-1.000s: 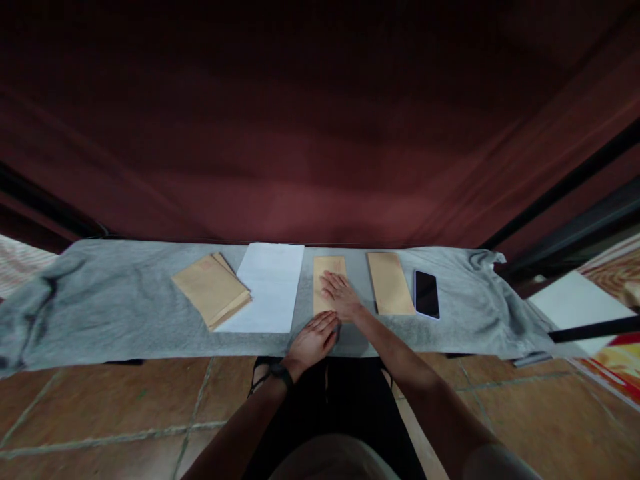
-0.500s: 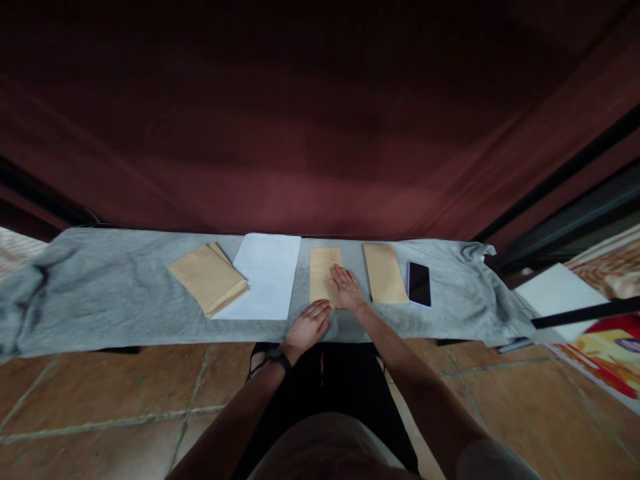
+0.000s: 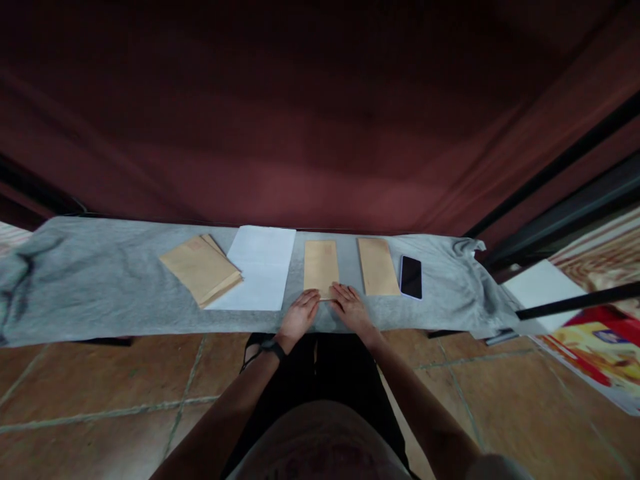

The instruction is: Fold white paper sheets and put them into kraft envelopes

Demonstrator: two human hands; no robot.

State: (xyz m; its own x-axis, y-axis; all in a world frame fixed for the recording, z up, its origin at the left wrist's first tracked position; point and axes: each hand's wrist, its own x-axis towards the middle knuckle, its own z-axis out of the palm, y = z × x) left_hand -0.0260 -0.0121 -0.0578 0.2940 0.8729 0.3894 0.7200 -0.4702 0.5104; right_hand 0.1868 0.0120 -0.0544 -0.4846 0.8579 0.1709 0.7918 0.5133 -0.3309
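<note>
A brown paper envelope lies upright on the grey cloth in front of me, a faint printed mark near its top right. My left hand, with a dark band at the wrist, is closed on its near left corner, fingers on top. At the near right corner my right hand grips the same edge with its fingers bent over the paper. Both thumbs are mostly hidden. Between the hands, a pale line shows along the envelope's near edge.
On the left, several brown envelopes overlap white paper. Another brown envelope and a phone lie to the right. Grey cloth covers the narrow table; a dark red panel rises behind it.
My right hand has slid from the middle of the envelope down to its near right corner. My left hand stays at the near left corner. The view has shifted slightly.
</note>
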